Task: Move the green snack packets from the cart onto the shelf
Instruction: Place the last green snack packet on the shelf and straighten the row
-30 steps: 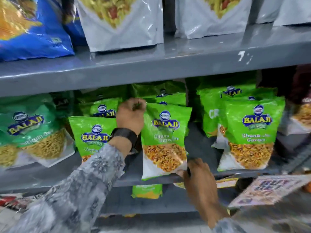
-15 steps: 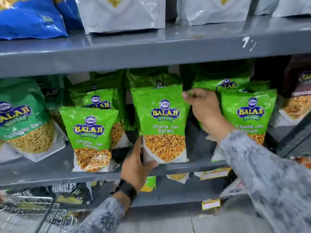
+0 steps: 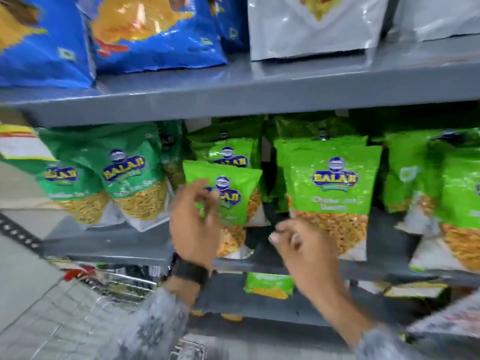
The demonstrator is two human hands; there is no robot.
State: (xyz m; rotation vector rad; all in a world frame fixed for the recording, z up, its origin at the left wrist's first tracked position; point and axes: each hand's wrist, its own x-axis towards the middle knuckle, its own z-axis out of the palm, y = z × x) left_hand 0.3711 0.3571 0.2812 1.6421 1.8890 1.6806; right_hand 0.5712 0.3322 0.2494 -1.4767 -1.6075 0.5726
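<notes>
Several light green snack packets stand on the grey middle shelf (image 3: 109, 242). One upright packet (image 3: 330, 193) is at the centre and a smaller-looking one (image 3: 233, 188) stands left of it. My left hand (image 3: 194, 227) hovers in front of the left packet, fingers spread and empty. In front of the centre packet's lower left corner, my right hand (image 3: 304, 250) is blurred, fingers loosely curled, holding nothing. More green packets (image 3: 457, 203) stand at the right. The wire cart (image 3: 117, 287) shows at the lower left, below the shelf.
Darker green packets (image 3: 130, 178) lean at the left of the same shelf. Blue bags (image 3: 155, 35) and silver bags (image 3: 311, 24) fill the shelf above. A green packet (image 3: 268, 284) lies on the lower shelf. Grey floor is at the left.
Both hands have let go of the centre packet and drawn back from the shelf. The right hand dropped from the packet's top. The view shifted left.
</notes>
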